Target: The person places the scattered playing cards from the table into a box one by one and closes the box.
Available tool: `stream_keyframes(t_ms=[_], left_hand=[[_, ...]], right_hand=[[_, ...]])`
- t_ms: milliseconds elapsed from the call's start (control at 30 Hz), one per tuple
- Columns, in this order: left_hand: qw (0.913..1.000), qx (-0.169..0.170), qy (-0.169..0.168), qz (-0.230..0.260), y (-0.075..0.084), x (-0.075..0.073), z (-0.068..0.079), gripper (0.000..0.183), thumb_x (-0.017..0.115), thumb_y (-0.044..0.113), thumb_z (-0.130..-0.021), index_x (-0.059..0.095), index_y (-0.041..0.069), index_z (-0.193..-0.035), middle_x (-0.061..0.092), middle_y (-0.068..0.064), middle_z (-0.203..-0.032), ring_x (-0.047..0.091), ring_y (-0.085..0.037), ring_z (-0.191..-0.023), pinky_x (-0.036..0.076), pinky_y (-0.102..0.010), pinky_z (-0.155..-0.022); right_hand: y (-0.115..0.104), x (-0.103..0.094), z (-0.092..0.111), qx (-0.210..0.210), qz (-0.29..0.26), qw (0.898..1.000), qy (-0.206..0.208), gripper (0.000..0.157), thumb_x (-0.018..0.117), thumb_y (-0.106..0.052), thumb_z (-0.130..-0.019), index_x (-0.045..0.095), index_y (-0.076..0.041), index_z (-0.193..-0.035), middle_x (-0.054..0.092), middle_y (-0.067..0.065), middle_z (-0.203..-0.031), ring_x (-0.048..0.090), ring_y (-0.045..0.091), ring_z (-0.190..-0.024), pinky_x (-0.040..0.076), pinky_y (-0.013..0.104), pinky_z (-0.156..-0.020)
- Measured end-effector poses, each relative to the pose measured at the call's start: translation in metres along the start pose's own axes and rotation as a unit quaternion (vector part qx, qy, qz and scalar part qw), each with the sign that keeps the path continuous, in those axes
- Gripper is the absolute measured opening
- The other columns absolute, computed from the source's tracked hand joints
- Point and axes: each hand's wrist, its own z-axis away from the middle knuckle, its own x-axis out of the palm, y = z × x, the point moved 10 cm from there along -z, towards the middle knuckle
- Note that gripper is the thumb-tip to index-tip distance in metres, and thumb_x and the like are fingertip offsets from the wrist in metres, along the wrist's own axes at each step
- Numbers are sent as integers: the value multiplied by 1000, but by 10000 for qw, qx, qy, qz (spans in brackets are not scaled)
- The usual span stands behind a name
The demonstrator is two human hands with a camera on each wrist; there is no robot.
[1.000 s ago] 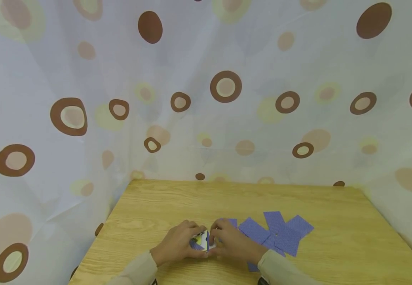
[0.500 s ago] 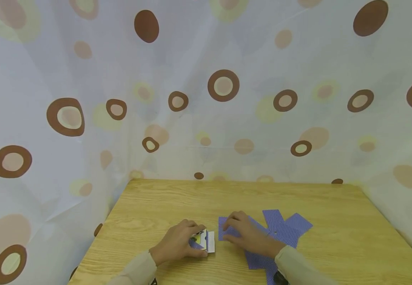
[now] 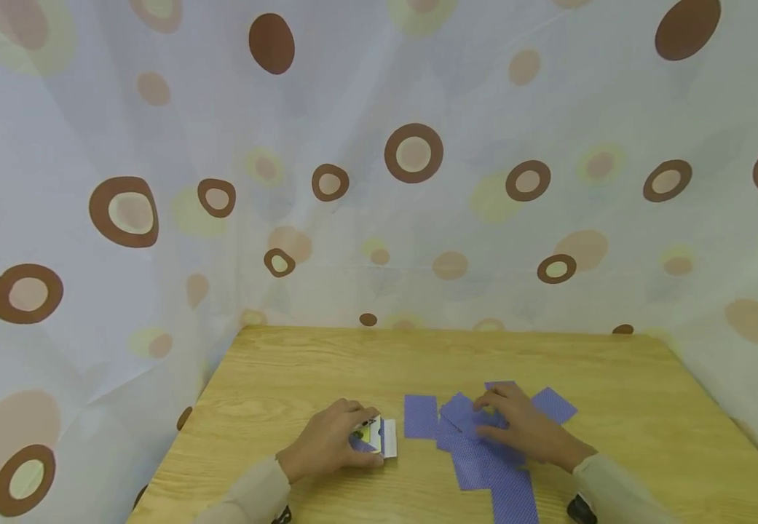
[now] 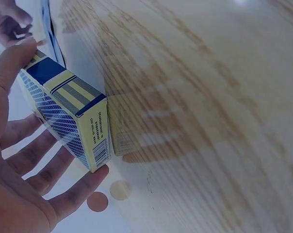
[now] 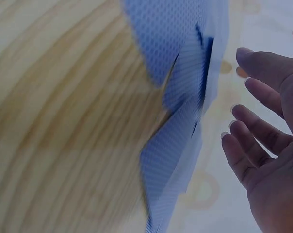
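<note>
A: Qk rundown, big to small?

Me: Spotted sheet up beyond my hands, then the bench under them.

A: On it?

Me: Spread of cards, patterned blue sides up, overlapping, under & around my R hand, some nearer me than it.

A: And your hands?

Me: R hand is over the spread, fingers loosely bent, thumb apart, nothing gripped per the R wrist view. Can't tell if fingertips touch a card. L hand holds the card box btwn thumb & fingers, on opp. sides; its flap end faces my R hand.

A: How'll the box handle?

Me: Light, I'd guess; thin board, stiff at the edges, softer mid-wall. Squeeze hard & it'd prob. bow and narrow the mouth. Best held by opp. sides, as I've got it, w/ the flap end free.

A: A single card?

Me: Lone card lies flat btwn my hands, apart from the box. Thin, springy, prob. slick, corners easy to bend. Tough to get a nail under, so I'd slide it to free an edge, or pinch both long edges.

A: Smallest?

Me: White flap, sticking out toward my R hand. Flimsiest bit, prob. creases; wouldn't grip there.
</note>
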Motion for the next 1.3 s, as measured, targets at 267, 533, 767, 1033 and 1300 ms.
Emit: stream_keyframes(t_ms=[267, 533, 767, 1033, 1300], left_hand=[[9999, -28, -119, -40, -1, -1, -3, 83, 76, 69, -79, 63, 15, -141, 65, -3, -126, 58, -17, -110, 53, -31, -83], [9999, 11, -127, -43, 0, 3, 2, 81, 76, 69, -80, 65, 14, -139, 66, -1, -125, 57, -16, -109, 51, -26, -79], [9999, 72, -81, -16, 1, 2, 1, 80, 75, 68, -81, 65, 13, -139, 66, -2, -125, 59, -17, -111, 51, -25, -78], [10000, 56, -63, 12, 1, 3, 0, 80, 76, 68, -81, 65, 14, -139, 66, -2, -125, 58, -16, -110, 51, -25, -78], [9999, 36, -108, 14, 3, 2, -2, 80, 75, 68, -81, 65, 14, -139, 66, -2, -127, 58, -17, -112, 52, -27, -80]], right_hand=[[33, -22, 34, 218, 608, 9975, 293, 41, 79, -39, -91, 70, -13, -121, 62, -5, -116, 54, 20, -106, 51, 44, -87], [52, -29, 58, 351, 834, 9950, 420, 57, 85, -47, -80, 69, -13, -123, 61, 3, -120, 50, 27, -106, 50, 48, -83], [66, -29, 67, 727, 826, 9937, 194, 71, 85, -55, -76, 67, -11, -128, 60, 11, -122, 50, 33, -107, 49, 52, -83], [81, -30, 66, 1158, 849, 9895, -140, 83, 90, -56, -69, 64, -7, -131, 60, 16, -112, 51, 35, -102, 49, 52, -81], [87, -30, 70, 1275, 783, 9878, -436, 77, 83, -61, -76, 65, -11, -131, 62, 12, -112, 47, 24, -92, 45, 42, -75]])
